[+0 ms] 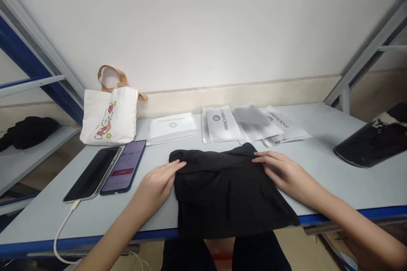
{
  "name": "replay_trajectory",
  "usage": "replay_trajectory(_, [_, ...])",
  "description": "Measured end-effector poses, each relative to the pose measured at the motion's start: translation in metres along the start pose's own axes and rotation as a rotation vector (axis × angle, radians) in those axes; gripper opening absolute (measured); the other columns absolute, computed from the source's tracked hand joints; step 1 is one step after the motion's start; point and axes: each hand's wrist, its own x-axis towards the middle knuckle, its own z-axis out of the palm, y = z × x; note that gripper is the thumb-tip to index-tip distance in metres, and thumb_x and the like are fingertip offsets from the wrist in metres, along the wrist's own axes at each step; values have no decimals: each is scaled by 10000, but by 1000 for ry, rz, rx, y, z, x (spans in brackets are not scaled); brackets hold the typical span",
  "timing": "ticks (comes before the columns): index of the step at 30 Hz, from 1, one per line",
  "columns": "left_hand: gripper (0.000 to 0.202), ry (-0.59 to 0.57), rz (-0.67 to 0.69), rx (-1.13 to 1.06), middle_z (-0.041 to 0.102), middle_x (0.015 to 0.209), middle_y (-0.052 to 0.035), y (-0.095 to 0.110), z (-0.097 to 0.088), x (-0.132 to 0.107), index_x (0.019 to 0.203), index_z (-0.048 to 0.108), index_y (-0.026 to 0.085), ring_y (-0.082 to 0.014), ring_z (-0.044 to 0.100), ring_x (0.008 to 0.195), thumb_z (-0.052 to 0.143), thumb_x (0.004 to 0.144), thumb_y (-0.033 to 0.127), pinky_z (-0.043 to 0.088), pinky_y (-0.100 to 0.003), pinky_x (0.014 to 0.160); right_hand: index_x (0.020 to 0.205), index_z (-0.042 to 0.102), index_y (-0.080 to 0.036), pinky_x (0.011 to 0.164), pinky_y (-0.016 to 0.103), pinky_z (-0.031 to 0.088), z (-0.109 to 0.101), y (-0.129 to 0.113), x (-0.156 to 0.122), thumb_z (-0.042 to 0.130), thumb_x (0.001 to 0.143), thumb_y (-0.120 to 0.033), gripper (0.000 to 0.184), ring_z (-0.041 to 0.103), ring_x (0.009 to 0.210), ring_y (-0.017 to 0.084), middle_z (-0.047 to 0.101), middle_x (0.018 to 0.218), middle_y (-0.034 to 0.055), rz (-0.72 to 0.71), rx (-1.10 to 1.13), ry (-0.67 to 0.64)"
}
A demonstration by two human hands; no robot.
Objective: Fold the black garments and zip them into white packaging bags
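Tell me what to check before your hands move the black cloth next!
1. Left hand on the black cloth: ok, touching its top fold.
2. Right hand on the cloth: ok, touching the fold's other end.
3. Cloth on the table: not ok, its lower edge hangs past the blue front edge.
4. Lit phone: ok, apart from the cloth.
5. White ROCKBROS packet: cannot tell if the cloth touches it.

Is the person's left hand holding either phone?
No, the left hand rests on the edge of the black garment, beside the lit phone.
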Motion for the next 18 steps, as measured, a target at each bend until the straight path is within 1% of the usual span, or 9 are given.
replay_trajectory(3, [452,-49,-81,-34,555,1287,-9,8,-9,-13,1283,476,287,-194,523,1186,389,856,168,473,-368,974,1203,543,-326,896,458,501,-9,-9,-19,401,881,-253,360,510,1167,269,507,1308,52,28,-43,-17])
replay_trajectory(5, [488,-42,-67,-26,542,1300,-3,19,-17,-27,1278,471,327,-212,511,1200,422,821,163,479,-385,965,1278,476,-356,880,448,520,-19,-21,-40,445,866,-290,418,477,1204,287,432,1380,56,20,-43,-47])
replay_trajectory(8, [569,-85,-5,-53,560,1278,-21,40,-23,-50,1306,429,338,-231,548,1155,522,762,200,529,-360,895,1351,395,-357,882,423,536,-27,-40,-74,589,791,-380,593,451,1227,312,352,1438,65,-35,-4,-172])
replay_trajectory(9, [581,-98,13,-69,574,1260,-29,45,-22,-56,1308,425,331,-232,564,1134,552,753,216,544,-344,867,1356,394,-349,880,429,540,-26,-44,-83,625,761,-406,641,443,1232,324,353,1438,70,-54,3,-189])
replay_trajectory(11, [497,-82,34,-97,626,1186,-25,48,-19,-63,1247,484,331,-222,601,1078,576,770,230,560,-317,826,1323,437,-364,868,441,547,-22,-47,-93,641,753,-398,606,458,1219,326,420,1396,63,-76,-4,-174])
replay_trajectory(13, [304,-7,20,-134,685,1055,-9,44,-17,-60,1103,581,325,-199,643,986,546,819,222,565,-295,788,1250,506,-387,853,421,556,-20,-42,-90,599,798,-347,464,509,1173,300,518,1310,47,-66,18,-140])
replay_trajectory(15, [172,48,-25,-187,709,926,2,39,-19,-49,952,631,298,-176,666,892,509,856,225,563,-279,755,1176,560,-378,849,376,557,-23,-35,-75,531,850,-315,334,566,1105,262,593,1211,38,-34,102,-136])
replay_trajectory(16, [155,43,-48,-214,709,911,2,39,-22,-42,923,636,286,-172,664,886,503,861,235,559,-281,763,1145,580,-363,845,355,555,-27,-32,-65,501,869,-316,291,587,1071,247,616,1168,39,-9,156,-138])
replay_trajectory(18, [195,-37,-55,-252,687,1017,-4,42,-30,-29,1002,621,287,-178,638,968,518,842,242,537,-310,845,1090,605,-332,827,337,549,-36,-31,-42,464,890,-338,245,605,1019,232,637,1104,43,45,247,-144])
